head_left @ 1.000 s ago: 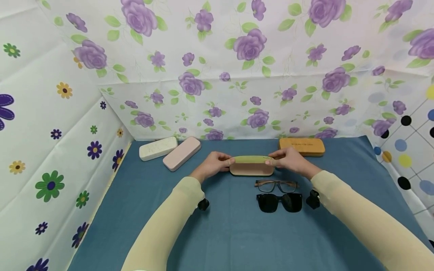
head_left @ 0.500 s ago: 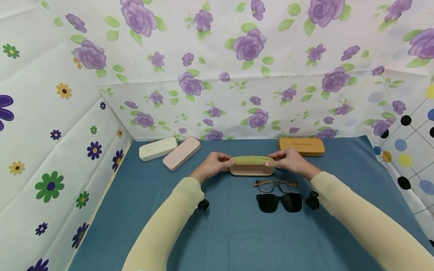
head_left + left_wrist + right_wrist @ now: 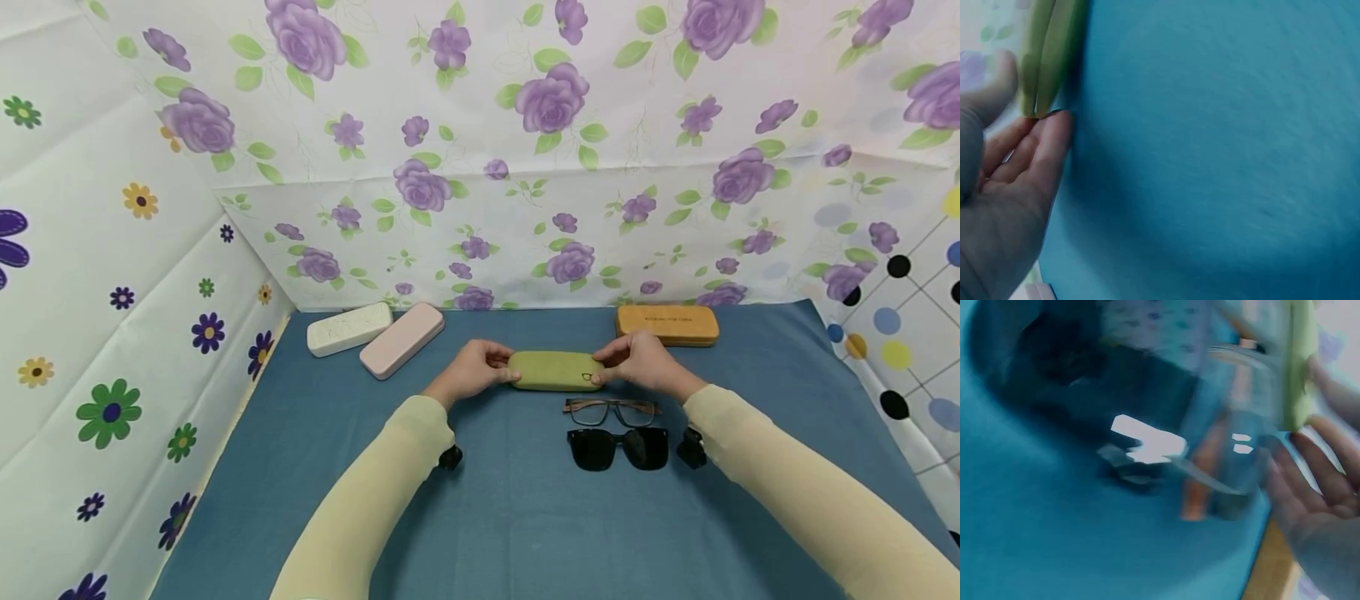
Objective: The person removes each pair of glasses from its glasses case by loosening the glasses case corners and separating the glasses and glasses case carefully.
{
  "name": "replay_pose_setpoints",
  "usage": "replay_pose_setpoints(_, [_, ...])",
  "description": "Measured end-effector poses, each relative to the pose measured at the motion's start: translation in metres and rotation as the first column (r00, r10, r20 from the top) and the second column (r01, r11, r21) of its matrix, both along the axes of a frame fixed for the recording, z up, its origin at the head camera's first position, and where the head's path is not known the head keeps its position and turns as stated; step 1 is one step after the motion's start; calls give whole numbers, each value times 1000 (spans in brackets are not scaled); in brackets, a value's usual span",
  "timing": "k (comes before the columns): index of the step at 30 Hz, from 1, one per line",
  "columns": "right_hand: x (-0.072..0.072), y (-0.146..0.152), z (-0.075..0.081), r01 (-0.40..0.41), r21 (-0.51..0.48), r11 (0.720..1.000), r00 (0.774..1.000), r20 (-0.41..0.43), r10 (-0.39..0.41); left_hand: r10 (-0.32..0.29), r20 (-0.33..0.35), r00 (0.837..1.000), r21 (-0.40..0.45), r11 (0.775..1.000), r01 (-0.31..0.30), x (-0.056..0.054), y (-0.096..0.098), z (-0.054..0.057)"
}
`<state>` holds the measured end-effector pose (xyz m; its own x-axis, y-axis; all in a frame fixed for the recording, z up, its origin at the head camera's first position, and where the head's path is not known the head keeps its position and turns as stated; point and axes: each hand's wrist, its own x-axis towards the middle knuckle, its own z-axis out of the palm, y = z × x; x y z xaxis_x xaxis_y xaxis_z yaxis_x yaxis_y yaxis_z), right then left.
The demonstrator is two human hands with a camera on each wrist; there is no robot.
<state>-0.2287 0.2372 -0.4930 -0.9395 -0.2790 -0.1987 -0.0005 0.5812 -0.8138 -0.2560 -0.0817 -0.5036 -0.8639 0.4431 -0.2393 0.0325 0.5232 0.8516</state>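
Note:
A green glasses case (image 3: 551,371) lies lengthwise between both hands, its lid down. At its left end is my left hand (image 3: 471,367), thumb on the lid and fingers at the end. My right hand (image 3: 643,362) holds the right end the same way, thumb beside a small glasses mark. The left wrist view shows the case (image 3: 1054,56) with a thin seam between its two halves. Just in front of it lie clear glasses (image 3: 592,412) with brown temples, and in front of those, black sunglasses (image 3: 592,450). The right wrist view is blurred.
A white case (image 3: 348,329) and a pink case (image 3: 402,340) lie at the back left. An orange case (image 3: 667,325) sits at the back right, behind my right hand. Blue cloth (image 3: 510,517) covers the table, and patterned sheets (image 3: 495,242) stand around it.
The green case's lid has swung down toward me, covering the pinkish inside that showed before. Both thumbs have come down with it. The glasses and other cases have not moved.

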Motion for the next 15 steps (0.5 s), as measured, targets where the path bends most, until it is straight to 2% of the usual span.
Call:
replay_pose_setpoints(3, [1, 0, -3, -1, 14, 1000, 1000, -15, 1, -20, -68, 997, -65, 998, 16, 1, 2, -2])
replay_pose_setpoints(6, [0, 0, -2, 7, 13, 1000, 1000, -30, -6, -15, -87, 996, -58, 998, 10, 1, 2, -2])
replay_pose_setpoints(15, [0, 0, -5, -4, 11, 1000, 1000, -27, 4, -16, -75, 997, -84, 996, 10, 2, 2, -3])
